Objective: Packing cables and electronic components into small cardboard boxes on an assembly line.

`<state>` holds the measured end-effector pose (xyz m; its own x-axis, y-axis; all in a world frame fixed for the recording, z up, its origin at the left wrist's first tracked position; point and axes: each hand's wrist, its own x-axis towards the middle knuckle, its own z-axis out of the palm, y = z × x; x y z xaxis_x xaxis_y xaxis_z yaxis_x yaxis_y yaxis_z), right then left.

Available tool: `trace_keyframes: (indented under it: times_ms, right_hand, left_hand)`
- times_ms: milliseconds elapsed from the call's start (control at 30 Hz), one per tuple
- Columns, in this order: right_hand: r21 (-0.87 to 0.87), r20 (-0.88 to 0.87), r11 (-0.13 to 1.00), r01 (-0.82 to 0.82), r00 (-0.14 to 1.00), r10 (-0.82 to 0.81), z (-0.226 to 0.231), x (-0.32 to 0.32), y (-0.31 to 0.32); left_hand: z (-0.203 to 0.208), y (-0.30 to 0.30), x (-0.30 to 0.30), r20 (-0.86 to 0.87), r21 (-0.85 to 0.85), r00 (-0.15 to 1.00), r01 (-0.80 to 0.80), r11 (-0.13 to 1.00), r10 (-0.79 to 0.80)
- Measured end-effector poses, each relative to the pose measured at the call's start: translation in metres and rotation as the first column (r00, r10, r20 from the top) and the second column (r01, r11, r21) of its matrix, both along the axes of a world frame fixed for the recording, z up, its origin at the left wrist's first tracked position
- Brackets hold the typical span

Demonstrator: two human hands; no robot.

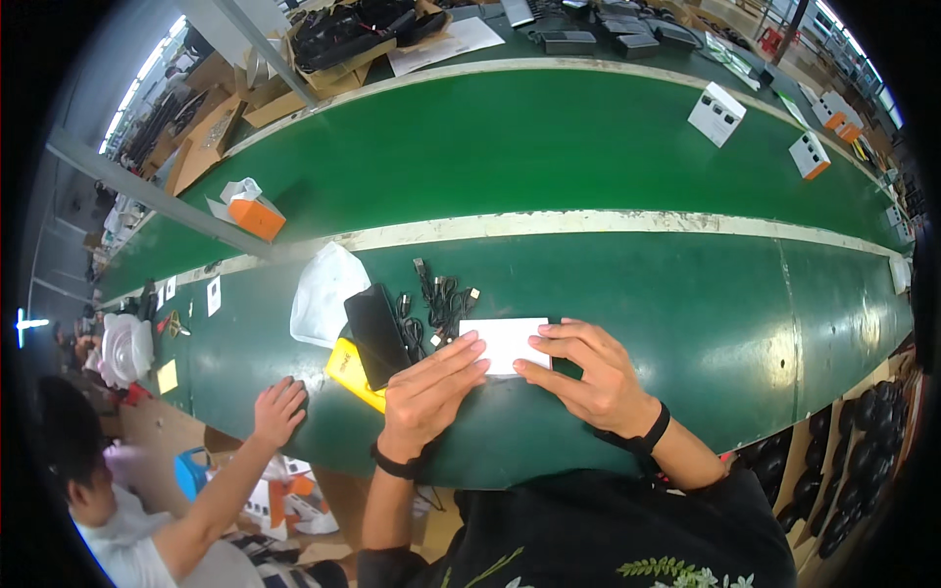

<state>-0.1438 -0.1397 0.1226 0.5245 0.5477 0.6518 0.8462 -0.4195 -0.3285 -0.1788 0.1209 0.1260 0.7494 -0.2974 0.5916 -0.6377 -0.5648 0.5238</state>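
Between my two hands lies a small white box (506, 338), flat on the green workbench. My left hand (431, 397) presses its fingertips against the box's left end. At the other end my right hand (593, 377) grips it with the thumb on the near side and the fingers over the top. Just left of my left hand, a black smartphone (375, 333) rests tilted over a yellow object (353, 372), partly hidden by it. Several bundled black cables (443, 304) lie beyond the box. A white plastic bag (328, 294) is beside the phone.
A co-worker's hand (280, 412) rests on the bench edge at left. Past the pale divider (549, 223), a green belt carries an opened orange-and-white box (257, 216) and white boxes (718, 113). Scissors (176, 324) and a yellow note (168, 376) lie far left.
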Motion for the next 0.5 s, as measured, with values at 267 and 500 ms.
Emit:
trace_keyframes:
  times_ms: [267,500]
  right_hand:
    - [-0.012,-0.085,0.999,0.03,0.996,-0.031,0.006,-0.014,0.003]
    - [-0.027,-0.058,0.998,0.064,0.996,-0.065,0.007,-0.011,0.006]
  left_hand:
    - [0.012,-0.014,-0.007,0.111,0.116,0.993,-0.064,0.991,0.051]
    - [0.008,-0.016,-0.004,0.171,0.123,0.98,-0.122,0.985,0.1]
